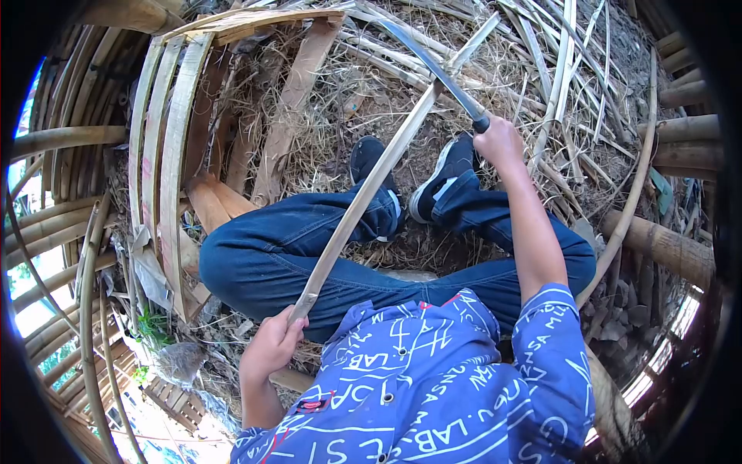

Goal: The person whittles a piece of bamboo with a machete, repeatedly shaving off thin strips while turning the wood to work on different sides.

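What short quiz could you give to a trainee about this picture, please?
1. True or false: the right hand holds a knife.
2. What does the left hand hold? A) a bamboo strip B) a rope C) a hammer
3. Fill in: the knife's blade meets the strip nearer its ___ end (near or far from the body).
Key: 1 true; 2 A; 3 far.
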